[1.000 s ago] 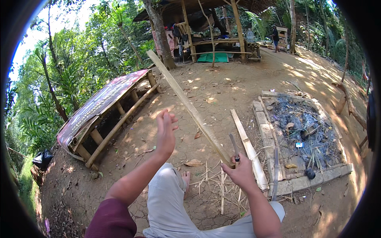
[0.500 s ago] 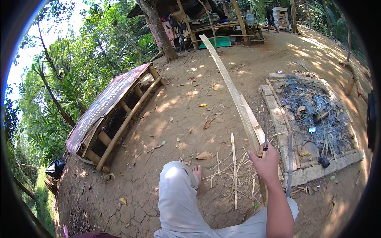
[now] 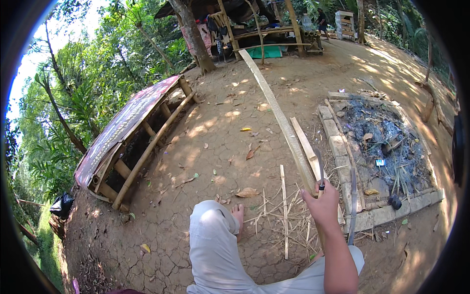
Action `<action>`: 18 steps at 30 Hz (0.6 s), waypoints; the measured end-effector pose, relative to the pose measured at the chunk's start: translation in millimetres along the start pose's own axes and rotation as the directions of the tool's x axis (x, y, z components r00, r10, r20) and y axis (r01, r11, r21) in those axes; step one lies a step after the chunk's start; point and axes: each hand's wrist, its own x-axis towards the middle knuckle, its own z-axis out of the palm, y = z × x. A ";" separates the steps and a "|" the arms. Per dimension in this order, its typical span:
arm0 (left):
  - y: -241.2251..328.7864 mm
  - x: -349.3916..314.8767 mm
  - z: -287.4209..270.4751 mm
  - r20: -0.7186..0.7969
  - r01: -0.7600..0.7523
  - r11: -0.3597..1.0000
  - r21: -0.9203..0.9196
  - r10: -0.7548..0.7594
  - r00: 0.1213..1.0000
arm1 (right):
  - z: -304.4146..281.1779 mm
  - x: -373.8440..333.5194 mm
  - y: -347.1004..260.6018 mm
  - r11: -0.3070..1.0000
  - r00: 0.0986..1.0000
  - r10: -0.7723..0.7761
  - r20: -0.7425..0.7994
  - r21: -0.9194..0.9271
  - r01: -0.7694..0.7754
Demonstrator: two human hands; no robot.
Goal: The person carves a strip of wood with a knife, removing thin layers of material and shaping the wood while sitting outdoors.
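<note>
My right hand (image 3: 325,206) is closed around the dark handle of a small knife, whose curved blade (image 3: 319,164) points up and away from me. Under that hand runs a long, pale bamboo strip (image 3: 274,105), which reaches from my lap far out over the ground. Beside it lies a shorter pale strip (image 3: 304,142), close to the blade. Whether my fingers also touch the long strip cannot be made out. My left hand is outside the picture. On the ground left of my right hand are a thin strip (image 3: 283,210) and scattered shavings (image 3: 264,215).
A long flat blade (image 3: 353,206) stands by my right leg, against the brick border (image 3: 338,146) of an ash-filled fire pit (image 3: 387,142). To the left is a low bamboo bench (image 3: 156,139) with a patterned cover. A shelter (image 3: 262,34) and a person (image 3: 322,22) are far off.
The view has shifted slightly, so most things sit a little further left. In my right hand, the knife blade has turned and shows more of its curve.
</note>
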 end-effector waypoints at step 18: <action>124.9 4.7 -105.8 0.637 -0.480 0.772 0.417 0.128 0.760 | 87.7 -24.5 9.0 0.964 0.997 0.049 0.059 0.258 -0.062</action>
